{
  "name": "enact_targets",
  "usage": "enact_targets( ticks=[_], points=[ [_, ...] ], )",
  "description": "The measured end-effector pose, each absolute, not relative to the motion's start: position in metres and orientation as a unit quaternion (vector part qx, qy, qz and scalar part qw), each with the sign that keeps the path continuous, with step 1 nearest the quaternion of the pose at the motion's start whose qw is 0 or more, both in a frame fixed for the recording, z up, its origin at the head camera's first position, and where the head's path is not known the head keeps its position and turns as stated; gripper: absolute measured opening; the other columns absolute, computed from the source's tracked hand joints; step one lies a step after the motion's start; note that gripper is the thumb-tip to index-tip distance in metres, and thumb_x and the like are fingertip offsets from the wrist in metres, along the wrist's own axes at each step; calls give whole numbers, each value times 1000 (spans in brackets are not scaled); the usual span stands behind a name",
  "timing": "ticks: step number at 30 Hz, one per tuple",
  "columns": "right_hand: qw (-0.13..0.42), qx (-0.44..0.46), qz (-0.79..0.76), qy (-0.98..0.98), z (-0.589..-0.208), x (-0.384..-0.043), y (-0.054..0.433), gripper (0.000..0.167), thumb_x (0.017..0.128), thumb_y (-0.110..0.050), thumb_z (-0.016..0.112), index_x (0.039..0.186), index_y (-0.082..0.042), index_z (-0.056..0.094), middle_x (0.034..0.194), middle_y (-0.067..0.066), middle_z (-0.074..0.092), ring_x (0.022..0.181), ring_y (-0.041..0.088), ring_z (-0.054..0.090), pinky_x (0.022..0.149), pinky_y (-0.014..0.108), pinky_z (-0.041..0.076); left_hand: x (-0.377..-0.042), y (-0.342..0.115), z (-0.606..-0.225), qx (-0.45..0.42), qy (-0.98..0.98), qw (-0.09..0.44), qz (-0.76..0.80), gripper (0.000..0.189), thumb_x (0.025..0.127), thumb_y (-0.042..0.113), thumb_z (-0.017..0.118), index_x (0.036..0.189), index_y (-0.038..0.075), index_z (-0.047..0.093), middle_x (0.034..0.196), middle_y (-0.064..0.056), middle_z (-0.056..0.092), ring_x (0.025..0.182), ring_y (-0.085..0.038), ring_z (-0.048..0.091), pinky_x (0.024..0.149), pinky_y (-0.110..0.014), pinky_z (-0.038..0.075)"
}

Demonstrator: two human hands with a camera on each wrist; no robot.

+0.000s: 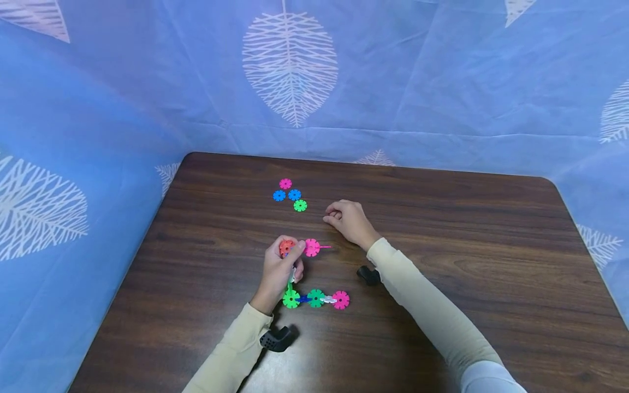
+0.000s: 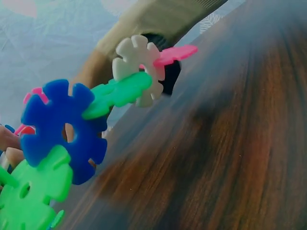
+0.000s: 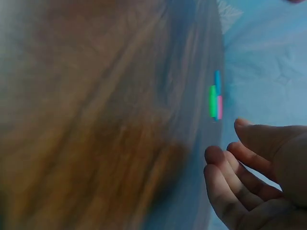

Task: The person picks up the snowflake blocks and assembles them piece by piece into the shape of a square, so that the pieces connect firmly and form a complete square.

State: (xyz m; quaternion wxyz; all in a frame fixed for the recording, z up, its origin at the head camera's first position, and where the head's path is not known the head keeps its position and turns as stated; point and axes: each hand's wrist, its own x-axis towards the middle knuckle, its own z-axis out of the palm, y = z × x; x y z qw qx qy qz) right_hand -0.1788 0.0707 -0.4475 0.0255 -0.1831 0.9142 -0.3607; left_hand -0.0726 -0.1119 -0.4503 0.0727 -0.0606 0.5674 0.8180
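Observation:
My left hand [image 1: 276, 272] grips a chain of notched plastic discs near an orange disc [image 1: 286, 248], thumb on top. From there a pink disc [image 1: 312, 247] points right, with another pink one slotted edge-on. The chain's lower row runs from a light green disc [image 1: 291, 299] through blue and green to white and a pink end disc [image 1: 341, 299]. In the left wrist view a blue disc [image 2: 45, 129] and a white disc [image 2: 128, 55] show close up. My right hand [image 1: 350, 219] hovers right of the loose discs, fingers loosely bent and holding nothing visible.
Loose discs lie toward the table's far side: a pink disc [image 1: 285, 184], two blue ones, the right a blue disc [image 1: 294, 194], and a green disc [image 1: 300, 205]. A blue leaf-patterned cloth [image 1: 373, 82] hangs behind the brown wooden table [image 1: 467, 234].

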Motion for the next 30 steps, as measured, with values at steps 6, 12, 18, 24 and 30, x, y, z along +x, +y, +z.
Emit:
enact_targets(
  ticks=[6,12,18,24,30],
  points=[
    [71,-166,-356,917,-454,-201,50,26,88,-21,69,105,-2,68,94,9,64,80,18,61,73,32,53,-71,-112,-449,-54,564,80,820,18,93,21,61,91,10,48,44,3,43,35,-9,38,35,-21,33],
    [66,-170,-318,930,-457,-215,31,30,85,-28,72,105,-6,68,88,8,59,78,19,52,71,32,47,-69,-111,-446,-46,560,83,823,19,93,23,61,90,10,48,44,3,42,35,-8,37,35,-21,33],
    [64,-158,-297,939,-458,-221,18,35,81,-33,75,104,-8,68,90,6,59,80,19,53,74,33,48,-68,-110,-445,-45,557,87,825,19,94,24,61,90,10,48,45,3,43,35,-8,37,35,-21,33],
    [47,-156,-289,943,-456,-220,10,33,79,-31,77,100,-6,68,92,7,60,83,20,57,75,34,51,-69,-111,-445,-46,558,89,824,19,94,24,60,91,10,48,45,3,43,36,-8,37,36,-21,33],
    [46,-139,-306,941,-457,-221,8,31,81,-25,76,102,-5,65,96,9,62,88,22,60,80,35,52,-71,-110,-445,-47,559,87,823,21,93,27,61,90,10,48,45,3,43,36,-8,37,36,-21,33]
  ],
)
